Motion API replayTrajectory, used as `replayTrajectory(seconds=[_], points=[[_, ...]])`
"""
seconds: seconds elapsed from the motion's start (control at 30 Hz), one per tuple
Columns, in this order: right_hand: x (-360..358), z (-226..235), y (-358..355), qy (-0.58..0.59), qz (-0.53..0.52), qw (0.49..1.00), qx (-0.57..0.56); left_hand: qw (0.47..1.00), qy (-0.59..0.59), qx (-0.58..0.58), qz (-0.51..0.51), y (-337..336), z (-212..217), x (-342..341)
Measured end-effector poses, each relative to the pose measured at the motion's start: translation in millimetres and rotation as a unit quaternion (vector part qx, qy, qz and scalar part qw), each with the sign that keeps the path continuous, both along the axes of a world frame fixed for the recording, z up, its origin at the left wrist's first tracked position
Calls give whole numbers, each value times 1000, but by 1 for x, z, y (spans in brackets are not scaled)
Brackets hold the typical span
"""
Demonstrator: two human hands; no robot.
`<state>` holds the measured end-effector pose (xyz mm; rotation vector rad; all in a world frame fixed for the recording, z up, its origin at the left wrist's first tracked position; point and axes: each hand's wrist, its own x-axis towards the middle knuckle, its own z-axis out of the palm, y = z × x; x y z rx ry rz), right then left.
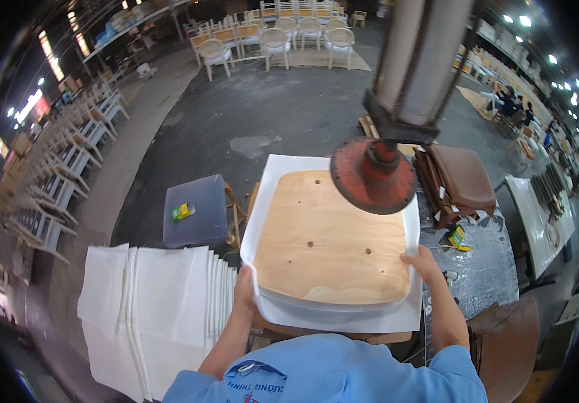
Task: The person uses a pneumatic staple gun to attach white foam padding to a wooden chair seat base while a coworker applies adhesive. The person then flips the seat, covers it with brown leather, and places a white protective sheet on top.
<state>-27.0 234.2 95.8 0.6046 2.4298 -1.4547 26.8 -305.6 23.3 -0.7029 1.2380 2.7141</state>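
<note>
A pale plywood seat board with rounded corners and several drilled holes lies on a white padding sheet, which sticks out around it and curls up along the sides. My left hand grips the sheet's left edge, thumb uppermost and the other fingers mostly hidden. At the right edge, my right hand holds the sheet close against the board's side. Above the board's far right part hangs a round red press disc on a thick grey cylinder, hiding that corner.
White sheets are piled to my left. Beyond them a dark blue cushion carries a small yellow-green box. Brown covers and another small box lie on the plastic-covered table. More brown pieces sit at near right.
</note>
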Motion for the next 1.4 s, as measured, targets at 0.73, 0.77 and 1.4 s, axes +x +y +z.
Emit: replayTrajectory(seconds=[0.73,0.77,1.4], points=[[17,-29,-5,90,-1,996,-22,924,-120,-361,-41,28,17,99],[15,-29,-12,81,18,996,-10,908,-119,-401,-38,25,16,107],[-127,-45,74,45,-92,994,-31,909,-128,-397,-1,-102,32,-91]])
